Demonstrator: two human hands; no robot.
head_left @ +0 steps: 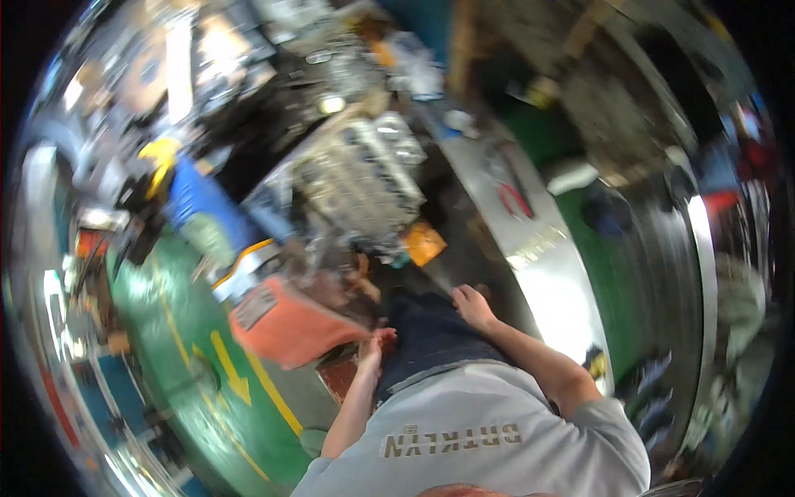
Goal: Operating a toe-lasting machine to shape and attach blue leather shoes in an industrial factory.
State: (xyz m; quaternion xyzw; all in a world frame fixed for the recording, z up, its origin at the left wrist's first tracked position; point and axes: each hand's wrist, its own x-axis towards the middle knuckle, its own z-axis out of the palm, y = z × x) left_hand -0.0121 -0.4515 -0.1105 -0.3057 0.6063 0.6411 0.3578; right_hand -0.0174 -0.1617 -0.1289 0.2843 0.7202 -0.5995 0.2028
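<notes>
My left hand (374,349) is low in the middle, at the left edge of my dark trousers. Its fingers are blurred and meet the corner of an orange bag-like sheet (298,325) with a pale label; whether they grip it cannot be seen. My right hand (474,308) is over the right side of my lap with its fingers curled, and what they may hold is hidden. Ahead of my lap is a pale tray-like block (356,178) with rows of dark parts. A small orange piece (424,243) lies at its near corner.
A metal bench strip (542,277) runs along the right, with red-handled pliers (515,201) on it. A blue wrapped bundle (203,203) lies to the left. Cluttered parts and clear bags (356,70) fill the far side. Green floor (186,306) with yellow markings shows at lower left.
</notes>
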